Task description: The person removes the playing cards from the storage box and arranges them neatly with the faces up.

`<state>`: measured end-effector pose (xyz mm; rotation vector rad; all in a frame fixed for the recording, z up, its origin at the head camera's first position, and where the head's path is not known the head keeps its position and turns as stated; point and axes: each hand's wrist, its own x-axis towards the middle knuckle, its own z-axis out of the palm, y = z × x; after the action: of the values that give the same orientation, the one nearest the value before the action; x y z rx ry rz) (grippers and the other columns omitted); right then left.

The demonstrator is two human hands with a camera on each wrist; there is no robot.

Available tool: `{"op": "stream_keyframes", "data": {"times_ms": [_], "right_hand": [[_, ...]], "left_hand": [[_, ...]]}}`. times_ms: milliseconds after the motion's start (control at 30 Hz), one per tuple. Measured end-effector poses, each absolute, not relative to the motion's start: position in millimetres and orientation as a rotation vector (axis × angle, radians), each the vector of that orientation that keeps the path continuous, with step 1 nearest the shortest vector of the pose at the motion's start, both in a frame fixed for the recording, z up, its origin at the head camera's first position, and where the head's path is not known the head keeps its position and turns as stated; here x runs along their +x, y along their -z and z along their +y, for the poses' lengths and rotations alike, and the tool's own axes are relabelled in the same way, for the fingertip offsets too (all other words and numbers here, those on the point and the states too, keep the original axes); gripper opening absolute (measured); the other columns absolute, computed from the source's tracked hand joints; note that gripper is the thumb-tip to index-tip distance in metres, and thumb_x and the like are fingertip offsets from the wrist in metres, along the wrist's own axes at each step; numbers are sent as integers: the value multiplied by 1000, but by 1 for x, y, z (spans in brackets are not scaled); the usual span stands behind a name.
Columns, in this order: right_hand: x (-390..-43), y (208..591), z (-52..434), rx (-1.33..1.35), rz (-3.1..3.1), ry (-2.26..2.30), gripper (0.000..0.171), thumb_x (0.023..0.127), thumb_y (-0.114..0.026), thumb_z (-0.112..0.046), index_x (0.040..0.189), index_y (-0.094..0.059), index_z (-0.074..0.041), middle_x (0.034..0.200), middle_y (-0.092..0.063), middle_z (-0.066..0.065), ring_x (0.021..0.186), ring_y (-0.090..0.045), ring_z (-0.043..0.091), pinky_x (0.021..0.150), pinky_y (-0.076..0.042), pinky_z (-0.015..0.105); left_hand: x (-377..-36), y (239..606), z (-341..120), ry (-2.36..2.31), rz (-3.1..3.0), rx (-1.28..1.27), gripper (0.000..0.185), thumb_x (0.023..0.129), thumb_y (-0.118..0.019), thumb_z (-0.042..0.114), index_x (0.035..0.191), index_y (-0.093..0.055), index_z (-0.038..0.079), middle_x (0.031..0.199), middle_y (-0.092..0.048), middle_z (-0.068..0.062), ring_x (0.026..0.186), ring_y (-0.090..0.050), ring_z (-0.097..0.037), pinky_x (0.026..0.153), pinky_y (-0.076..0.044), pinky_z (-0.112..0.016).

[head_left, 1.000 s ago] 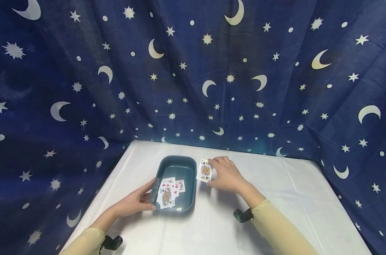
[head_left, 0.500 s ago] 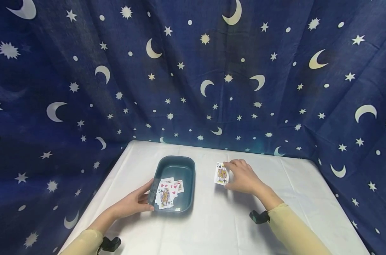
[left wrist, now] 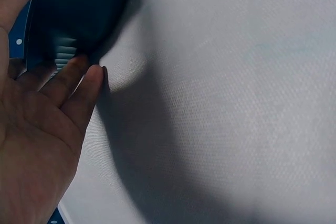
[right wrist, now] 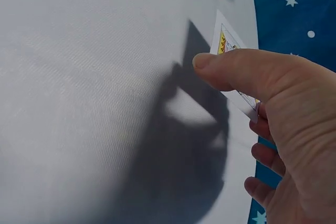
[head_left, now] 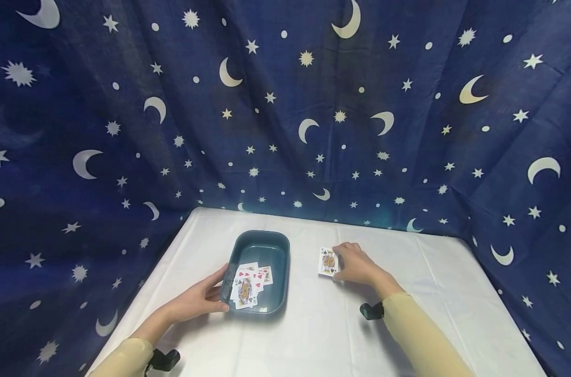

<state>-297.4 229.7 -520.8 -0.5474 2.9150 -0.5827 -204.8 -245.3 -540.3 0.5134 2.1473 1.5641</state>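
In the head view, my left hand (head_left: pixel 198 298) grips the left side of a dark teal tray (head_left: pixel 279 288), thumb near the front corner and fingers along the outer wall. Several playing cards (head_left: pixel 248 287) lie face up and overlapping in its near left part, a queen of clubs on top. To the right of the tray, my right hand (head_left: pixel 358 266) pinches a king of spades playing card (head_left: pixel 328 262) by its right edge, face up. The right wrist view shows the thumb over the card (right wrist: pixel 223 39), which is partly hidden and held above its shadow.
A white cloth (head_left: pixel 313 340) covers the table. Behind it and along both sides hangs a dark blue curtain (head_left: pixel 285 131) with moons and stars. Black wrist mounts (head_left: pixel 372 311) sit on both forearms.
My right hand has carried the king card away from the tray's right rim to the right, then lowered it towards the cloth. The left hand and the tray have stayed in place.
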Motion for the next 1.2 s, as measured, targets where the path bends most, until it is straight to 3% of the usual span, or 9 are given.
{"op": "stream_keyframes", "data": {"times_ms": [700, 1200], "right_hand": [[-312, 531, 212, -500, 2832, 521, 86, 71, -92, -31, 145, -56, -6, 140, -54, 12, 130, -46, 32, 116, -39, 52], [-312, 527, 210, -501, 2805, 533, 86, 70, -93, -33, 144, -58, -7, 140, -54, 11, 130, -45, 33, 115, -39, 54]], "left_hand": [[-206, 542, -246, -1552, 2168, 523, 107, 90, -80, 12, 166, -4, 12, 168, -11, -24, 145, -34, -46, 108, -46, -26], [-205, 540, -245, -1563, 2146, 537, 106, 90, -79, 11, 166, -4, 11, 168, -10, -24, 145, -33, -47, 110, -46, -31]]}}
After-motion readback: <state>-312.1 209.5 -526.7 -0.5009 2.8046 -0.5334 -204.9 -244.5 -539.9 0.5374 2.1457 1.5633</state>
